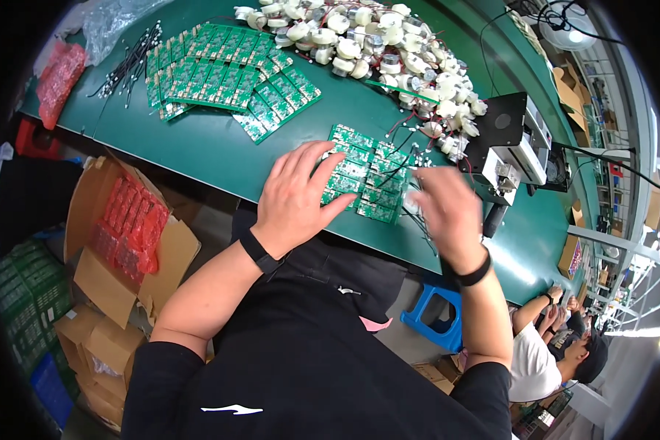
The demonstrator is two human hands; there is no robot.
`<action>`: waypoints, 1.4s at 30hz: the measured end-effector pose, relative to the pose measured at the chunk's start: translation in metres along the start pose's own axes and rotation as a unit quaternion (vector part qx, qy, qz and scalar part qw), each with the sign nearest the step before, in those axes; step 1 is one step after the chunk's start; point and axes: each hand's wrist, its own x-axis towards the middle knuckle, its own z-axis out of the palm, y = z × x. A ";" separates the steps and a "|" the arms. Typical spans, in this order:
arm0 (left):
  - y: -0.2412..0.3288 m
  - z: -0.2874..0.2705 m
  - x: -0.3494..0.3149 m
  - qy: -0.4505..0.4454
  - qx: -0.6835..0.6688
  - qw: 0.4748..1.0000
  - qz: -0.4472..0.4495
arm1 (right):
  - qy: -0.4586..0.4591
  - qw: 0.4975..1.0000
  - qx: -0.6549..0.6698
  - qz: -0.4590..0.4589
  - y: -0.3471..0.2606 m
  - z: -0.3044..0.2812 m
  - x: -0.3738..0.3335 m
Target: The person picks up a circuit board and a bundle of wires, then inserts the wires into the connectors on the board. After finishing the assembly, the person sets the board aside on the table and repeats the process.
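Note:
A green circuit board panel (360,170) lies flat on the green table in front of me, with thin black wires across its right half. My left hand (295,192) rests at the panel's left edge, thumb and fingers spread apart. Just off the right edge is my right hand (449,209), smeared by motion; whether its fingers hold anything cannot be made out. Loose black wires with white connectors (416,163) lie between that hand and the panel. Each wrist wears a black band.
Overlapping circuit board panels (220,70) lie at the far left, by a bundle of black wires (133,62). White round parts with red wires (389,55) are heaped behind. A black and silver machine (510,147) stands right. Below left, a carton (99,220) holds red bubble-wrapped packs. Co-workers sit at right.

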 end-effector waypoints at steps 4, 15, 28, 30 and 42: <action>0.001 -0.001 0.001 -0.008 0.002 1.000 0.008 | 0.108 0.982 -0.012 0.153 0.019 -0.049 -0.034; 0.006 0.003 0.005 -0.001 0.075 0.997 -0.024 | -0.031 0.978 -0.067 0.195 0.017 0.008 -0.129; 0.011 -0.002 -0.003 0.056 0.041 0.997 -0.031 | -0.025 0.742 0.546 0.388 0.055 -0.045 -0.094; 0.022 -0.014 -0.009 0.055 -0.045 0.997 -0.018 | -0.017 0.724 0.585 0.365 0.050 -0.040 -0.097; 0.075 0.018 -0.010 -0.269 -0.577 0.722 -0.269 | -0.078 0.904 0.352 0.230 -0.051 0.009 -0.105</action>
